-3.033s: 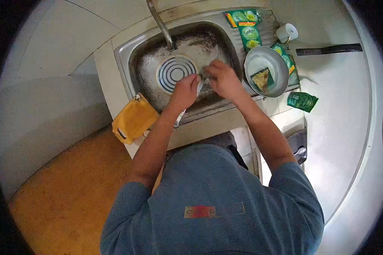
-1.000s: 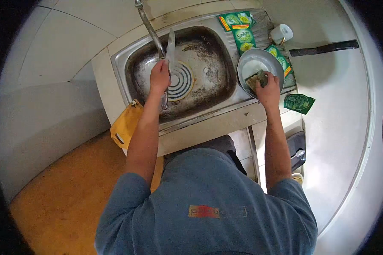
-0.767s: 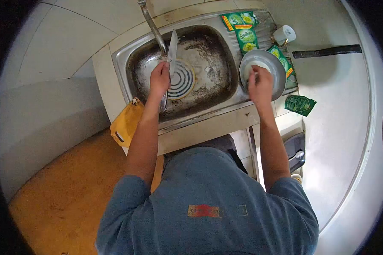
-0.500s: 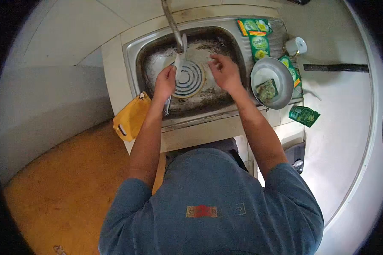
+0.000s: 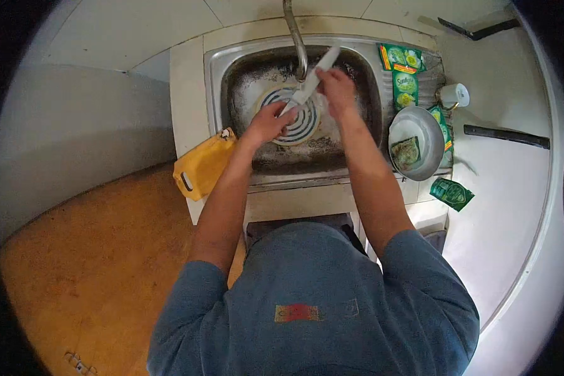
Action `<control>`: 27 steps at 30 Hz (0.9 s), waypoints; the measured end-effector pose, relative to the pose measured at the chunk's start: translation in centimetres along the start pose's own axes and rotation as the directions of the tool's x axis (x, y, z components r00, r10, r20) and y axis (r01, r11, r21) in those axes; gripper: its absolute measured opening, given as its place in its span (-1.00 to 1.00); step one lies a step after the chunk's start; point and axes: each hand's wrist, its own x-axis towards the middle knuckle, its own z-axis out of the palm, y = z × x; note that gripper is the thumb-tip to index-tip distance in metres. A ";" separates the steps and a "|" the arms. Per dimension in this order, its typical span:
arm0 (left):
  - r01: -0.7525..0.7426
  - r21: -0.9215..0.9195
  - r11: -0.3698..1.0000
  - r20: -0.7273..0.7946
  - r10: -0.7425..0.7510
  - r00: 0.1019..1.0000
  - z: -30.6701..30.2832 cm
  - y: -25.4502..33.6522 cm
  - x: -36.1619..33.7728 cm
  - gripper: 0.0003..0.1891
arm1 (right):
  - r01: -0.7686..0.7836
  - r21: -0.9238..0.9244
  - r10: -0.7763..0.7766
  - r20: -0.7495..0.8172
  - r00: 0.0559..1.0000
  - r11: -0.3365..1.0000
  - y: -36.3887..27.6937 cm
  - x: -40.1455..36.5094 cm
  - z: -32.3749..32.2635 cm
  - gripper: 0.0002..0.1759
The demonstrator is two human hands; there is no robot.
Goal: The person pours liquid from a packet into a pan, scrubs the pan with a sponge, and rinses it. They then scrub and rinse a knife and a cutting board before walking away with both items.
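A knife (image 5: 306, 91) with a pale blade is held over the sink, tilted with its tip up and to the right. My left hand (image 5: 271, 124) is closed around its handle end. My right hand (image 5: 338, 91) has its fingers against the blade, partly covering it. The tap spout (image 5: 297, 50) ends right beside the blade. Below both hands, a plate (image 5: 286, 138) with dark blue and white rings lies in the stained metal sink (image 5: 282, 161).
A yellow cutting board (image 5: 205, 168) leans over the left counter edge. On the right drainboard stand a metal pan (image 5: 431, 141) holding a scouring pad (image 5: 407, 152), green Sunlight packets (image 5: 405, 84) and a white mug (image 5: 455, 95). Another green packet (image 5: 452, 193) lies lower right.
The knife has swung from nearly upright to a rightward slant. My right hand, earlier apart from it, has come onto the blade. The camera view has shifted slightly.
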 end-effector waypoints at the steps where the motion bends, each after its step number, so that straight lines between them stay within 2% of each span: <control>1: -0.001 0.103 0.995 0.090 -0.008 0.996 -0.4 -0.3 0.7 -0.64 | 0.059 0.005 -0.059 -0.060 0.996 0.998 -0.7 0.9 -0.7 -0.84; 2: -0.012 0.205 0.979 0.180 -0.026 0.983 -0.7 -0.7 1.3 -0.63 | 0.119 0.006 -0.117 -0.121 0.986 0.993 -1.1 1.4 -1.4 -0.86; 3: -0.013 0.205 0.979 0.184 -0.025 0.983 -0.6 0.0 1.4 -0.63 | 0.120 0.005 -0.119 -0.125 0.985 0.993 -1.9 1.4 -1.8 -0.86; 5: -0.217 0.396 0.892 0.114 0.187 0.976 -0.2 1.5 2.1 -0.57 | 0.173 0.023 -0.168 -0.145 0.975 0.985 -3.2 1.1 -2.5 -0.84; 6: -0.222 0.393 0.892 0.119 0.190 0.975 -0.1 0.9 3.2 -0.57 | 0.177 0.020 -0.172 -0.150 0.974 0.984 -3.4 1.0 -2.7 -0.84; 8: -0.403 0.606 0.685 0.078 0.454 0.888 0.1 -0.9 5.8 -0.53 | 0.206 -0.005 -0.200 -0.256 0.946 0.979 -3.6 0.9 -2.9 -0.81; 9: -0.408 0.603 0.685 0.082 0.456 0.886 0.4 -0.3 5.7 -0.53 | 0.209 -0.008 -0.204 -0.260 0.944 0.978 -3.8 0.7 -3.2 -0.81; 11: -0.273 0.690 0.670 0.026 0.353 0.935 1.0 2.5 5.0 -0.48 | 0.200 -0.021 -0.195 -0.337 0.921 0.980 -4.1 0.5 -3.5 -0.81; 12: -0.277 0.689 0.670 0.031 0.354 0.935 1.2 3.6 5.1 -0.48 | 0.202 -0.023 -0.197 -0.341 0.919 0.979 -4.1 0.6 -3.8 -0.81; 14: -0.097 0.842 0.531 0.090 0.040 0.995 1.5 5.2 6.0 -0.43 | 0.203 0.072 -0.172 -0.307 0.936 0.976 -4.0 0.9 -4.4 -0.82; 15: -0.099 0.841 0.532 0.092 0.039 0.995 1.6 4.1 6.7 -0.43 | 0.202 0.071 -0.171 -0.309 0.936 0.977 -4.1 0.8 -4.6 -0.82; 16: -0.196 0.828 0.525 0.063 0.260 0.964 1.7 2.5 7.3 -0.43 | 0.175 0.072 -0.144 -0.315 0.938 0.982 -4.3 0.7 -4.8 -0.84; 17: -0.289 0.819 0.496 0.028 0.468 0.883 1.6 1.0 8.0 -0.42 | 0.148 0.073 -0.117 -0.319 0.940 0.986 -4.3 0.7 -4.7 -0.85; 21: -0.370 0.736 0.566 0.106 0.444 0.890 0.6 2.1 5.4 -0.42 | 0.131 0.038 -0.116 -0.274 0.955 0.991 -2.7 0.5 -4.5 -0.87; 23: -0.275 0.646 0.712 0.031 0.335 0.942 0.1 3.0 3.3 -0.46 | 0.079 0.038 -0.071 -0.179 0.981 0.996 -1.2 1.1 -4.4 -0.91; 26: -0.240 0.632 0.737 0.032 0.284 0.958 -1.4 1.7 2.2 -0.50 | -0.001 0.115 0.017 -0.132 0.991 0.993 -0.3 -0.1 -2.8 -0.91; 27: -0.235 0.634 0.737 0.026 0.283 0.959 -1.8 1.8 1.4 -0.50 | -0.059 0.133 0.069 -0.070 0.995 0.989 0.2 -0.2 -2.6 -0.94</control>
